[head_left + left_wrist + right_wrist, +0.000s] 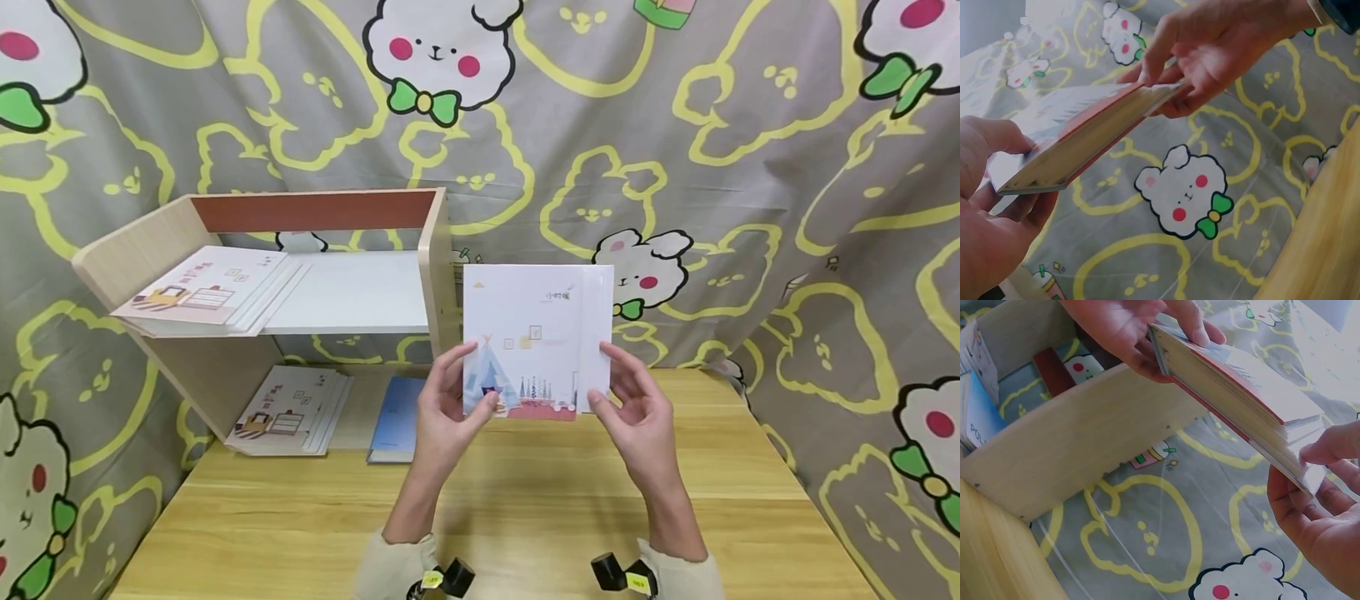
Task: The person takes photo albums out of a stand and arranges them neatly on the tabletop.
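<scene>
A thick white book [536, 346] with a blue tent picture on its cover is held up above the table between both hands. My left hand [450, 408] grips its left edge, thumb on the cover and fingers behind. On the opposite edge, my right hand [639, 408] pinches the book between thumb and fingers. In the right wrist view the front cover ends short of the right hand, and loose page edges [1302, 432] show under that thumb. Red lines run along the covers, and the page block [1085, 140] is cream-coloured.
A two-level wooden shelf [438, 275] stands at the back left of the wooden table [525, 533]. White books [202, 287] lie on its upper board; more white books [288, 408] and a blue book [395, 417] lean below. Patterned grey cloth [750, 192] hangs behind.
</scene>
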A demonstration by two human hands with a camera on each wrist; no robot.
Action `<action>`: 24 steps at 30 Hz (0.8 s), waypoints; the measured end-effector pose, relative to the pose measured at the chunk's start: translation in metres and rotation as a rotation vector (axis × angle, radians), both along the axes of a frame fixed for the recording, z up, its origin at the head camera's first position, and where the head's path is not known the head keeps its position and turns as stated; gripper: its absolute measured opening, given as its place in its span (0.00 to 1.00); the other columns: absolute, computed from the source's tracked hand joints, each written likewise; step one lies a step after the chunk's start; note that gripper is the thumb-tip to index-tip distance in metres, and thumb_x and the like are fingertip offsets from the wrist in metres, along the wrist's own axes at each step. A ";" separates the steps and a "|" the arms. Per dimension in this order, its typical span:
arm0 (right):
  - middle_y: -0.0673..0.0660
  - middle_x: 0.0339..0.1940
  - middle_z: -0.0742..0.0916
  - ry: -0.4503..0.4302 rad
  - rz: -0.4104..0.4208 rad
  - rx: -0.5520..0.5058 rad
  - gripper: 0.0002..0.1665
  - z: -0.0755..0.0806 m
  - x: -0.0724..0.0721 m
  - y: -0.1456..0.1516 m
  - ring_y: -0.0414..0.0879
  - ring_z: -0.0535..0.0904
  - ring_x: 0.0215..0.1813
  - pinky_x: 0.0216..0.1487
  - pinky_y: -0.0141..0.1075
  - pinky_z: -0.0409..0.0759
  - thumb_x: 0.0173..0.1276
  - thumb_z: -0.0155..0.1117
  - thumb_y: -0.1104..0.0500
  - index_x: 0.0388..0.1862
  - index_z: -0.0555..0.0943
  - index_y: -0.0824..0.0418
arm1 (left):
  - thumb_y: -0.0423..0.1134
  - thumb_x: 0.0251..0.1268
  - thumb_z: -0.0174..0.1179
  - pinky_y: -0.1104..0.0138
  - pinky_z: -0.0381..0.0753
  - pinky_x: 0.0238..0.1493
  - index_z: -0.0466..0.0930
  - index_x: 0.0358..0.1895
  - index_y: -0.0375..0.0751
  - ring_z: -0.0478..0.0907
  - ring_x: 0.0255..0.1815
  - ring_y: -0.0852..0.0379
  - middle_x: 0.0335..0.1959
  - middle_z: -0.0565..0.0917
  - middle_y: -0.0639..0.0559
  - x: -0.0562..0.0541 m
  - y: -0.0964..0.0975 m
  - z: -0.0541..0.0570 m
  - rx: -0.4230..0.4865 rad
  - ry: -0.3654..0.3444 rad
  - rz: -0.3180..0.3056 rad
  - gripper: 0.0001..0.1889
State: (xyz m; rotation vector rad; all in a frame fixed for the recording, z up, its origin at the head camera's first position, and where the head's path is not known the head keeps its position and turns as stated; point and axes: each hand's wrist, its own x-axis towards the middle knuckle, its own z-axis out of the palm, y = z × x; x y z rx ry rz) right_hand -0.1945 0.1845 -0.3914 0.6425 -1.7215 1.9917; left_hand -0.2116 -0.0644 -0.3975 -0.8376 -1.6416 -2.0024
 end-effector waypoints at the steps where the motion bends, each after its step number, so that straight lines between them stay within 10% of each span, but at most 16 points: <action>1: 0.64 0.64 0.79 0.001 -0.002 -0.003 0.35 0.000 0.000 0.002 0.50 0.79 0.63 0.57 0.35 0.83 0.68 0.60 0.80 0.74 0.68 0.71 | 0.16 0.60 0.63 0.69 0.82 0.47 0.67 0.72 0.34 0.78 0.52 0.50 0.67 0.77 0.36 -0.001 0.002 0.000 0.005 -0.005 -0.003 0.35; 24: 0.62 0.66 0.78 0.018 -0.040 -0.010 0.35 -0.001 -0.001 0.037 0.48 0.79 0.64 0.57 0.33 0.82 0.65 0.57 0.85 0.72 0.68 0.76 | 0.17 0.62 0.63 0.66 0.83 0.54 0.68 0.72 0.38 0.77 0.58 0.49 0.69 0.76 0.40 -0.012 0.040 -0.010 0.042 -0.017 -0.072 0.34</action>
